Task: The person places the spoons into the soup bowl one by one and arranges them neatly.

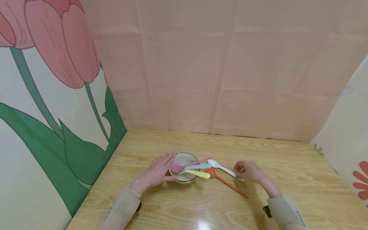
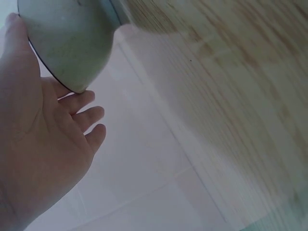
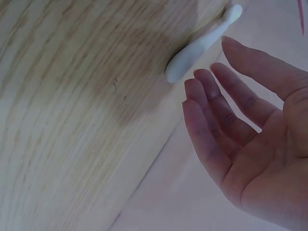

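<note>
Wooden table (image 1: pixel 287 166): bowl (image 1: pixel 184 159) (spoons) between hands

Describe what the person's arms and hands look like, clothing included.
Both arms wear long beige sleeves that end at the wrists. A dark strap or band shows at each cuff. The right sleeve carries small dark lettering, too small to read. The left hand and right hand are bare: no gloves, no rings visible.
</note>
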`<state>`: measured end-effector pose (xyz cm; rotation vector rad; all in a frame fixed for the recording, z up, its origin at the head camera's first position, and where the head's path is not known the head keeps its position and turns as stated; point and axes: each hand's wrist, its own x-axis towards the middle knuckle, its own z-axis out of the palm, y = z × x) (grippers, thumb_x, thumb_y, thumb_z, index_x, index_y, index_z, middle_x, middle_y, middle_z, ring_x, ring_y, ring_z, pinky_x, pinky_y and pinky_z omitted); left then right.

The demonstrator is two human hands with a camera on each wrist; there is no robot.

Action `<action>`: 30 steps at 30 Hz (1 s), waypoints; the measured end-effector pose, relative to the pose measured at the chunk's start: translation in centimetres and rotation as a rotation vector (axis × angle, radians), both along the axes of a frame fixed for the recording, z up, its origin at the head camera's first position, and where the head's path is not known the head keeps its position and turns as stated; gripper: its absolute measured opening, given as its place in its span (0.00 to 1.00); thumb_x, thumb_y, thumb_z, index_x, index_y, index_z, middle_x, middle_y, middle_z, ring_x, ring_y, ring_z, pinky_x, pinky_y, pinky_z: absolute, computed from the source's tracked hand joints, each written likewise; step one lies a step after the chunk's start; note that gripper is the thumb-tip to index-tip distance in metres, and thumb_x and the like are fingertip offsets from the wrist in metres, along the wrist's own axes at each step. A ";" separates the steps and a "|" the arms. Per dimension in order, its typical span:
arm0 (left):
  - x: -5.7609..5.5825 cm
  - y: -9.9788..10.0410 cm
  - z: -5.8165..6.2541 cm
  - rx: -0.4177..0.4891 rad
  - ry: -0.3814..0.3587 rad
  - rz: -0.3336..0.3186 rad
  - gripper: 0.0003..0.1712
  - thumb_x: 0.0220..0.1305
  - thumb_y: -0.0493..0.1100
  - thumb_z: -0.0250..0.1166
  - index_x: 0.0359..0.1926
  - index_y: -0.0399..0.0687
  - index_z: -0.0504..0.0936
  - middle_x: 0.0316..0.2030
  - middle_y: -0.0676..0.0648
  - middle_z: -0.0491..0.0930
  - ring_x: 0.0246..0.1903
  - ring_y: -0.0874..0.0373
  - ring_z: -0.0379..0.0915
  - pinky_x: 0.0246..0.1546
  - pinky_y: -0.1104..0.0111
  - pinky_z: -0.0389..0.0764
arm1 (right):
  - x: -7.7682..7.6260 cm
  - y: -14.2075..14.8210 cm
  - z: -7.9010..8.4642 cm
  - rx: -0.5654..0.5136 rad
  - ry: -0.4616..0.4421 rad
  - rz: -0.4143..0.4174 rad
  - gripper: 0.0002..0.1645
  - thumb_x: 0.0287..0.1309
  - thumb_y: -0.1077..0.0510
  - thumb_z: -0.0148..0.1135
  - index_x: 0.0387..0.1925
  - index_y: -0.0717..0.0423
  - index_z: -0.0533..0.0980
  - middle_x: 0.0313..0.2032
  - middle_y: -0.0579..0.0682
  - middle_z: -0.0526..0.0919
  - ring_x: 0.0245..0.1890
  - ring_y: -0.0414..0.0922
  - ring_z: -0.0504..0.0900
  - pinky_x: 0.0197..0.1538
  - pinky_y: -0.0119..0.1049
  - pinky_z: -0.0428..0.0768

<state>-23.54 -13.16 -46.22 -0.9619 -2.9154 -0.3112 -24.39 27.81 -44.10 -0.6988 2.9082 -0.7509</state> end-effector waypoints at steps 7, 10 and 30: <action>0.0 0.1 -0.1 0.006 -0.006 0.004 0.56 0.65 0.73 0.52 0.78 0.39 0.49 0.78 0.41 0.49 0.78 0.43 0.46 0.79 0.52 0.54 | -0.2 0.1 -0.4 -0.013 -0.033 -0.038 0.12 0.49 0.66 0.73 0.34 0.63 0.79 0.31 0.53 0.84 0.31 0.43 0.82 0.31 0.29 0.79; 0.0 0.1 -0.1 0.006 -0.006 0.004 0.56 0.65 0.73 0.52 0.78 0.39 0.49 0.78 0.41 0.49 0.78 0.43 0.46 0.79 0.52 0.54 | -0.2 0.1 -0.6 -0.006 -0.034 -0.046 0.11 0.48 0.66 0.73 0.34 0.62 0.79 0.31 0.53 0.84 0.31 0.43 0.83 0.31 0.29 0.79; -0.1 0.0 -0.2 -0.009 0.012 -0.004 0.56 0.66 0.73 0.51 0.78 0.39 0.49 0.78 0.41 0.49 0.78 0.44 0.46 0.78 0.52 0.55 | -1.1 -0.1 -2.0 -0.005 -0.060 -0.099 0.13 0.45 0.63 0.77 0.32 0.59 0.80 0.29 0.49 0.85 0.27 0.36 0.77 0.28 0.27 0.75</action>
